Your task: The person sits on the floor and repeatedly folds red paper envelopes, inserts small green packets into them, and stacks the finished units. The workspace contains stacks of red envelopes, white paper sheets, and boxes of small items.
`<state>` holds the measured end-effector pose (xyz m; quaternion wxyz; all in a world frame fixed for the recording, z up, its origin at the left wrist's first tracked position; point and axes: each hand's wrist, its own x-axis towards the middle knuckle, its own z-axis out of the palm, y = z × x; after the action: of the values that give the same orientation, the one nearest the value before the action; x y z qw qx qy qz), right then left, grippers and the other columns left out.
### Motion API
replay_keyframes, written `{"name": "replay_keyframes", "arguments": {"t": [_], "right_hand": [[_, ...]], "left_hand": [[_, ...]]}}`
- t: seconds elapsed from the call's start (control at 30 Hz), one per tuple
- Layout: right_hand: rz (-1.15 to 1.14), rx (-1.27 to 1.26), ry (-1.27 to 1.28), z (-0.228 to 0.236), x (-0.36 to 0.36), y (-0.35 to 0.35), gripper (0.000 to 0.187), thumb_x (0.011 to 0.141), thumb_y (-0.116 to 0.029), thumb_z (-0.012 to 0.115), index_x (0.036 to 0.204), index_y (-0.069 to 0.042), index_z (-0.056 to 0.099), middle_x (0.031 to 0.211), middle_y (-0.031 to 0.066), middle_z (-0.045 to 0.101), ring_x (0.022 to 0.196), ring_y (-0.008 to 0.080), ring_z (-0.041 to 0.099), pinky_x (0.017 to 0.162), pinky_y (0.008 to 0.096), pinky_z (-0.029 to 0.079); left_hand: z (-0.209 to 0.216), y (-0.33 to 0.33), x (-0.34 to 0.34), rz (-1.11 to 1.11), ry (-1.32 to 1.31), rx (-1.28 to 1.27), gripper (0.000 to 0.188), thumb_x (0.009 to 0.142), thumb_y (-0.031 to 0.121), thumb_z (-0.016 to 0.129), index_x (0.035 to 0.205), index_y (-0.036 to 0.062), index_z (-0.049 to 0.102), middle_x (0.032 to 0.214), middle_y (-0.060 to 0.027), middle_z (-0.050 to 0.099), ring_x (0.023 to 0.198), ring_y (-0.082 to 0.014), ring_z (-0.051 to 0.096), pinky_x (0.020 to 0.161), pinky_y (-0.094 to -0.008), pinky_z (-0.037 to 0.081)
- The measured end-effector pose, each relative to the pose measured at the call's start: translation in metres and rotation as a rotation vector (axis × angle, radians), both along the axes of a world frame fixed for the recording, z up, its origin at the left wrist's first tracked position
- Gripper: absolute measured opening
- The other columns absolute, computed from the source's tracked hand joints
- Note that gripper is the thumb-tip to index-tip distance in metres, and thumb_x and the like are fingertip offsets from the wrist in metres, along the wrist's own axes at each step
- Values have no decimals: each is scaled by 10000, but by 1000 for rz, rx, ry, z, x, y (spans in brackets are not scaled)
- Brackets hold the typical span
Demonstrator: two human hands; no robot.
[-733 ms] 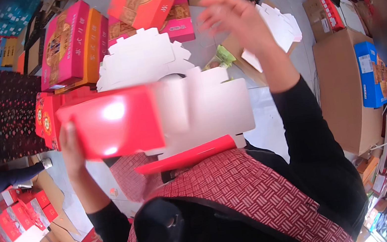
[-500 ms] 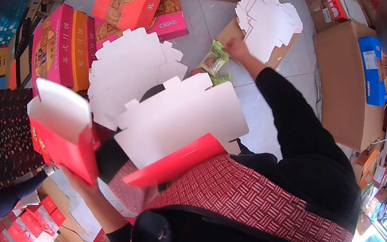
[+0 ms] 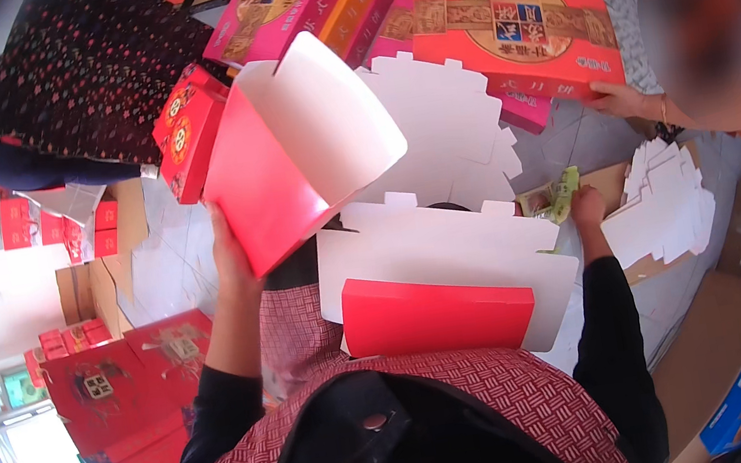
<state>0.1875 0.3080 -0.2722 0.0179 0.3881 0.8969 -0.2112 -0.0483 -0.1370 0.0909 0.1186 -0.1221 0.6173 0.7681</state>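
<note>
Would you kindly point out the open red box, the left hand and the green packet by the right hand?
Open red box (image 3: 261, 171): head view, on its red outer wall.
Left hand (image 3: 231, 252): head view, at its middle.
Green packet (image 3: 565, 193): head view, on its wrapper's middle.

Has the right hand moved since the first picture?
Yes: the right hand has come nearer, from beside the far end of the rightmost white card stack to its near left, by a green packet.

Open box (image 3: 262, 180): red outside, white inside. Apron (image 3: 519, 391): dark red, pale basket-weave pattern. Packet (image 3: 565, 191): light green; cardboard cut-outs (image 3: 660, 212): white.
</note>
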Motion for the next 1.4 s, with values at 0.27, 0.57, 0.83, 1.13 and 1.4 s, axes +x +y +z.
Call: {"name": "replay_keyframes", "arguments": {"t": [0.27,0.57,0.83,1.13,1.4], "right_hand": [[42,-523,1016,347,-55,-26,57,873,-2,526,851,0,578,845,1,579,780,64,515,699,208,419],[491,-636,1017,457,-97,-172,83,858,-14,549,779,9,537,839,24,550,686,57,489,581,207,397],[558,-204,1172,483,-112,-225,355,871,-195,576,1174,-34,482,1186,147,496,984,211,548,783,314,461],[499,-819,1262,435,-106,-295,824,810,36,533,1437,-49,5,1295,165,349,1107,238,480,894,334,441],[467,-1008,923,388,-62,-317,777,775,-20,527,1431,-36,111,1175,111,428,1018,186,501,887,316,419]], "left_hand": [[-18,7,13,-81,85,31,578,952,473,344,1237,-23,431,1183,-127,540,1039,-197,566,868,-326,485],[-22,7,35,-109,80,351,599,950,483,337,1266,-21,409,1205,-124,531,1059,-202,560,885,-324,477],[-17,-2,51,-76,86,666,589,965,463,278,1300,-12,369,1267,-120,486,1127,-221,517,939,-354,444],[-28,-27,110,-287,375,609,697,876,421,550,1392,67,243,1364,-105,373,1238,-241,400,1036,-402,319],[-3,-82,77,-479,496,275,550,933,262,490,1394,54,275,1371,-125,359,1193,-208,434,976,-348,380]]}}
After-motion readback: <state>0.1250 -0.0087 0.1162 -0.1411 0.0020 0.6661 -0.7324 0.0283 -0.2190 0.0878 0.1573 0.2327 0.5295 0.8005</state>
